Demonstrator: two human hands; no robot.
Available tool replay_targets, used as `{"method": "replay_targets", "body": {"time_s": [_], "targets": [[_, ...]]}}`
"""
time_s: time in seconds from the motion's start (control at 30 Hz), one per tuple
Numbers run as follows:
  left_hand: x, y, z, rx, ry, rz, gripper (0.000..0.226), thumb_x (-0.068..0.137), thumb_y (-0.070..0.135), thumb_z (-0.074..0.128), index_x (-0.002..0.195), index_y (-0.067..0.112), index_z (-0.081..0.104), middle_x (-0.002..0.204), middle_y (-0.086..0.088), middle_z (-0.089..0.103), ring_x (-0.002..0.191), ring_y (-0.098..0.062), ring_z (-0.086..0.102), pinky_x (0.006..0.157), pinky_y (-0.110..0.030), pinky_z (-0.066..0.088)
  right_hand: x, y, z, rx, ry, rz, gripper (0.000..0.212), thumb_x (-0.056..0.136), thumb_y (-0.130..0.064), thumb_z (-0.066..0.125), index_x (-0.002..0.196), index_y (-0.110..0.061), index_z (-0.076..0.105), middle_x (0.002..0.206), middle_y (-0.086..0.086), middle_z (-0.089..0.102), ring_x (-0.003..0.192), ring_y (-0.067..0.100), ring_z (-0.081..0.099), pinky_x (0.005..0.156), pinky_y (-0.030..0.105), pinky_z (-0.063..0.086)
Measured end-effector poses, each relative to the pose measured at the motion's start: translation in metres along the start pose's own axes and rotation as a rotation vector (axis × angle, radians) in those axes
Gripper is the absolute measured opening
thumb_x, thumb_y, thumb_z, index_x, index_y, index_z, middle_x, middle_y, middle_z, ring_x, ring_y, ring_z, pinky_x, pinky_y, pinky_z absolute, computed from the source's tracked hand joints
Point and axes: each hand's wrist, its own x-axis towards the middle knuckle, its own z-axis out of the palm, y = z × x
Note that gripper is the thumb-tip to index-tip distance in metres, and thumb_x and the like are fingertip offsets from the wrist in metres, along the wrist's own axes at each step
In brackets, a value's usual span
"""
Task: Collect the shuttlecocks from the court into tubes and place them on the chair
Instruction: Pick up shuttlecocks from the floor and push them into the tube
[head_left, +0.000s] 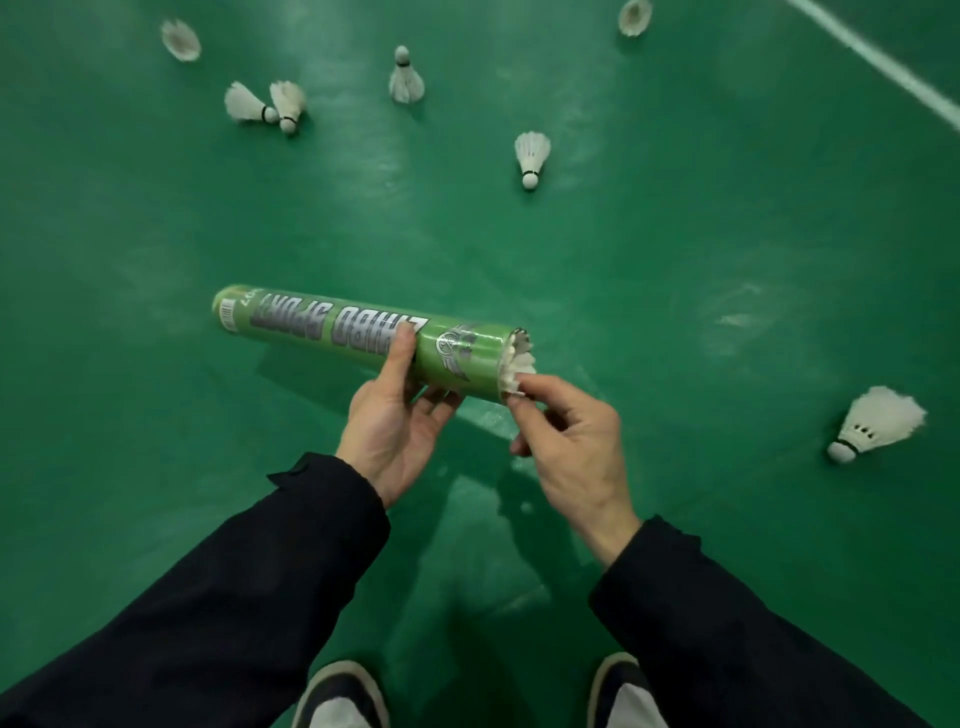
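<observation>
My left hand (400, 415) grips a green shuttlecock tube (332, 325), held roughly level over the court with its open end pointing right. White feathers of a shuttlecock (517, 364) stick out of that end, and my right hand (566, 441) pinches their lower edge with thumb and fingertips. Several loose white shuttlecocks lie on the green floor: one at the right (878, 423), one ahead (531, 156), one standing on its feathers (405, 78), a touching pair at the upper left (265, 106), and two more far off (180, 40) (635, 17).
The green court floor (675, 260) spreads all around. A white court line (883, 62) crosses the upper right corner. My two shoes (340, 696) (623, 693) stand at the bottom edge. No chair is in view.
</observation>
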Motion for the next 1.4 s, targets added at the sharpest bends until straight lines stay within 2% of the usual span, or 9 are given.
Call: {"method": "replay_targets", "body": {"time_s": [0.17,0.27,0.37,0.47,0.57,0.73,1.0,1.2,1.4], "targets": [[-0.019,-0.01,0.027,0.086,-0.141,-0.023,0.048,0.087,0.039,0.071,0.12,0.005,0.067,0.108,-0.01,0.077,0.1,-0.02,0.075,0.081,-0.032,0.062,-0.011,-0.029,-0.021,-0.357,-0.38,0.154,0.06,0.069,-0.038,0.053,0.124,-0.016,0.059,0.074,0.01,0.073,0.068,0.03,0.071,0.065,0.054,0.058],[-0.031,-0.021,0.047,0.125,-0.2,-0.042,0.05,0.087,0.039,0.071,0.121,0.003,0.066,0.107,-0.01,0.077,0.101,-0.021,0.074,0.083,-0.033,0.062,-0.012,-0.047,-0.038,-0.303,-0.395,0.196,0.052,0.079,-0.024,0.058,0.13,-0.016,0.057,0.09,0.01,0.076,0.069,0.023,0.074,0.061,0.046,0.063],[-0.031,-0.027,0.068,0.125,-0.249,-0.059,0.055,0.086,0.04,0.073,0.125,0.003,0.065,0.108,-0.011,0.075,0.103,-0.023,0.073,0.083,-0.034,0.062,-0.014,-0.06,-0.055,-0.024,-0.206,0.184,0.04,0.092,-0.001,0.06,0.128,-0.018,0.061,0.105,0.004,0.074,0.064,0.017,0.069,0.048,0.031,0.055],[-0.024,-0.032,0.093,0.101,-0.287,-0.075,0.054,0.083,0.039,0.075,0.123,0.004,0.064,0.107,-0.011,0.074,0.099,-0.022,0.073,0.081,-0.034,0.063,-0.018,-0.055,-0.076,-0.026,0.054,0.109,0.025,0.092,-0.005,0.066,0.113,-0.018,0.069,0.085,-0.012,0.071,0.056,0.012,0.063,0.044,0.029,0.049],[-0.026,-0.049,0.116,0.19,-0.347,-0.108,0.052,0.093,0.036,0.072,0.129,0.0,0.062,0.1,-0.009,0.075,0.095,-0.021,0.072,0.091,-0.04,0.063,-0.019,-0.052,-0.097,-0.071,0.03,0.179,0.021,0.096,-0.008,0.062,0.114,-0.017,0.069,0.08,-0.015,0.07,0.055,0.01,0.062,0.045,0.029,0.05],[-0.035,-0.092,0.141,0.315,-0.39,-0.196,0.044,0.099,0.033,0.068,0.126,-0.001,0.061,0.091,-0.005,0.078,0.09,-0.018,0.075,0.086,-0.037,0.064,-0.042,-0.043,-0.143,0.017,-0.02,0.262,0.028,0.1,-0.009,0.059,0.127,-0.012,0.064,0.107,0.0,0.071,0.059,0.014,0.065,0.046,0.028,0.053],[-0.025,-0.143,0.152,0.334,-0.244,-0.249,0.046,0.096,0.034,0.073,0.128,0.002,0.062,0.122,-0.013,0.074,0.111,-0.025,0.074,0.088,-0.041,0.063,-0.064,0.044,-0.261,-0.08,0.524,0.344,0.022,0.1,-0.024,0.059,0.118,-0.017,0.07,0.116,0.003,0.072,0.063,0.012,0.065,0.057,0.032,0.054],[-0.034,-0.168,0.153,0.381,-0.195,-0.273,0.047,0.097,0.036,0.07,0.127,0.001,0.063,0.127,-0.016,0.074,0.119,-0.026,0.071,0.091,-0.039,0.063,0.0,0.116,-0.322,-0.443,0.517,0.446,0.062,0.088,-0.029,0.061,0.148,-0.02,0.047,0.147,0.005,0.055,0.124,0.025,0.06,0.112,0.046,0.045],[-0.045,-0.186,0.164,0.415,-0.153,-0.282,0.047,0.099,0.034,0.068,0.131,0.0,0.06,0.135,-0.019,0.07,0.121,-0.028,0.07,0.087,-0.038,0.063,0.041,0.155,-0.349,-0.558,0.39,0.411,0.084,0.087,-0.019,0.068,0.16,-0.018,0.027,0.169,0.008,0.023,0.154,0.023,0.026,0.122,0.037,0.023]]}}
